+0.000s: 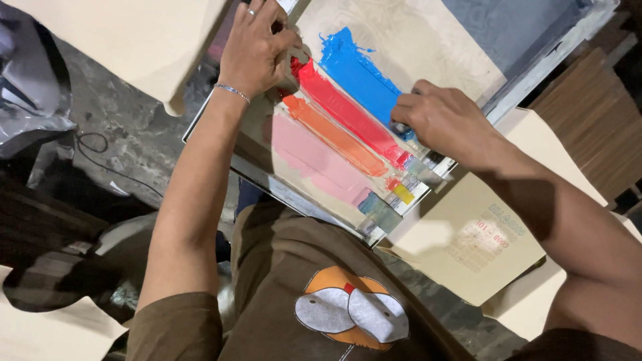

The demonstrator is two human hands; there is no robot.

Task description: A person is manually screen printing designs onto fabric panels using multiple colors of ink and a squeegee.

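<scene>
Screen-printing frame (281, 187) lies tilted before the person, long axis running from upper left to lower right. On its mesh, four ink bands run parallel along that axis: blue (354, 73), red (348, 113), orange (334, 137), pink (314, 160). Left hand (257, 47), fingers curled, grips the frame's upper-left end. Right hand (438, 120), closed, presses at the bands' lower-right end; what it grips is hidden. Tan printed paper bag (468, 241) lies just beside the frame.
</scene>
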